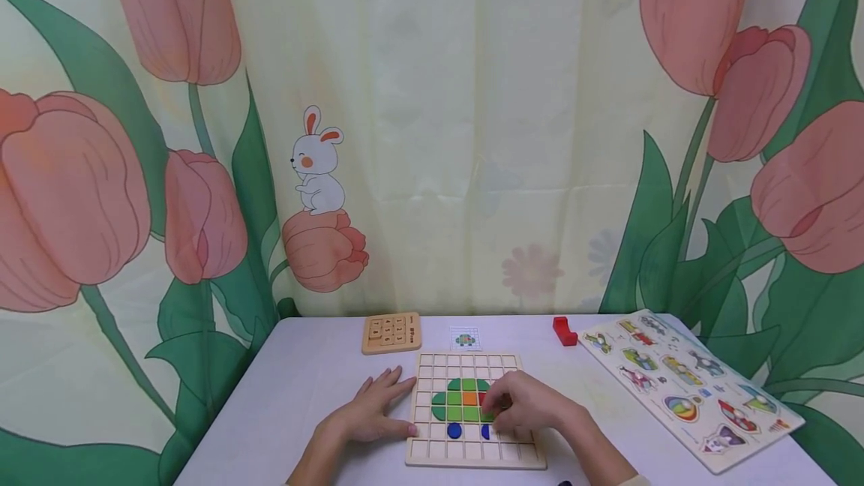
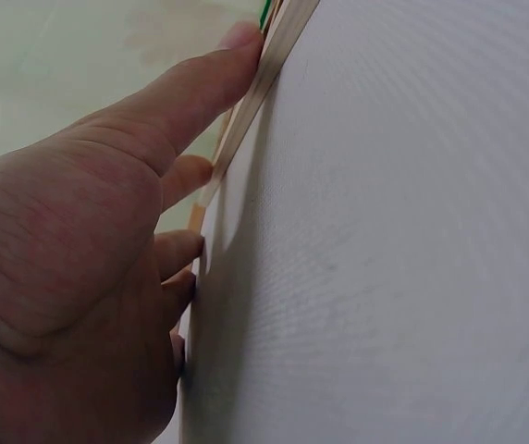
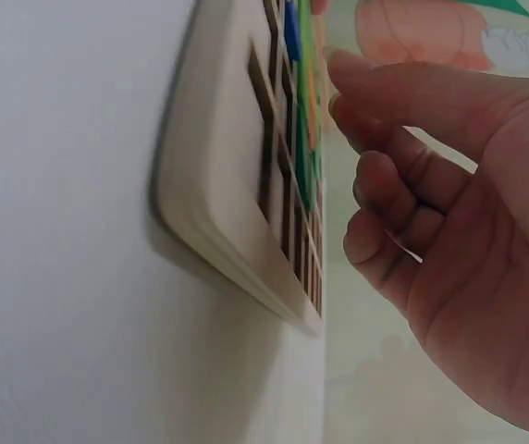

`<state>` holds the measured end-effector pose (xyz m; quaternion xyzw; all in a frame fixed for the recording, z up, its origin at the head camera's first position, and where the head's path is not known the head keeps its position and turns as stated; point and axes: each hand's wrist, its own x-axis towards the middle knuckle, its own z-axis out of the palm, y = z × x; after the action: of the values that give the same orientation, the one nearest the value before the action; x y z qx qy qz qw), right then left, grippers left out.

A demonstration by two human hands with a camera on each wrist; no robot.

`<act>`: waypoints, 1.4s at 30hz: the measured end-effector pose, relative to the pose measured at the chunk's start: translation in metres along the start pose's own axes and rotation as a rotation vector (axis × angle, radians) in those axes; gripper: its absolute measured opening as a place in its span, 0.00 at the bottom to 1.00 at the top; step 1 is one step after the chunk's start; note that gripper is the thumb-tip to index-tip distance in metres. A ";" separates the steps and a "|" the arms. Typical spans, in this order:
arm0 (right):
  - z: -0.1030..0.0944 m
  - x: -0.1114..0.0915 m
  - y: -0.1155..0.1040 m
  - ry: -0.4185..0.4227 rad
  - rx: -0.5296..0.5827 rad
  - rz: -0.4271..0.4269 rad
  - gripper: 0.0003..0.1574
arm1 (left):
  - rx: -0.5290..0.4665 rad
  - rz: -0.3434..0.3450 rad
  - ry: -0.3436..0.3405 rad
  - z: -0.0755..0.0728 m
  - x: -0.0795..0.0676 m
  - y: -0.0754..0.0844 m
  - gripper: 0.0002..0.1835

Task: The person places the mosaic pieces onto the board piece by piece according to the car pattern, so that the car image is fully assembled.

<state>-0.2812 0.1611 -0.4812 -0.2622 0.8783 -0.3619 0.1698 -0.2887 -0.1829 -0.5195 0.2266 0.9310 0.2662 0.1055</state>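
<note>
A wooden grid board (image 1: 475, 462) lies on the table with coloured flat pieces in its cells. Green pieces (image 1: 454, 399), an orange square (image 1: 469, 399) and a partly covered red piece form a rounded shape. Below it sit a blue circle (image 1: 454, 430) and a blue half-circle (image 1: 485, 432). My left hand (image 1: 371, 407) lies spread beside the board, its thumb against the left edge. Over the board's right side, my right hand (image 1: 529, 402) has loosely bent fingers by the red and green pieces. In the right wrist view, nothing shows between its thumb and fingertips (image 3: 364, 244).
A small pattern card (image 1: 466, 338) and a wooden number board (image 1: 391, 333) lie behind the grid. A red block-like holder (image 1: 565, 331) stands back right, near a large picture puzzle board (image 1: 688, 388). A small black object (image 1: 565, 483) shows at the front edge.
</note>
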 end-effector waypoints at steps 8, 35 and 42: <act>-0.027 -0.014 0.010 0.056 0.050 -0.012 0.14 | 0.014 -0.006 -0.001 0.001 0.002 0.001 0.50; -0.070 -0.050 0.068 0.075 0.044 0.006 0.17 | 0.002 -0.044 -0.009 0.004 0.002 0.002 0.50; -0.074 -0.059 0.078 0.020 0.115 0.074 0.16 | 0.005 -0.043 -0.011 0.002 0.003 0.001 0.49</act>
<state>-0.2955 0.2827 -0.4808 -0.2158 0.8668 -0.4080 0.1889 -0.2897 -0.1796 -0.5209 0.2081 0.9357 0.2603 0.1155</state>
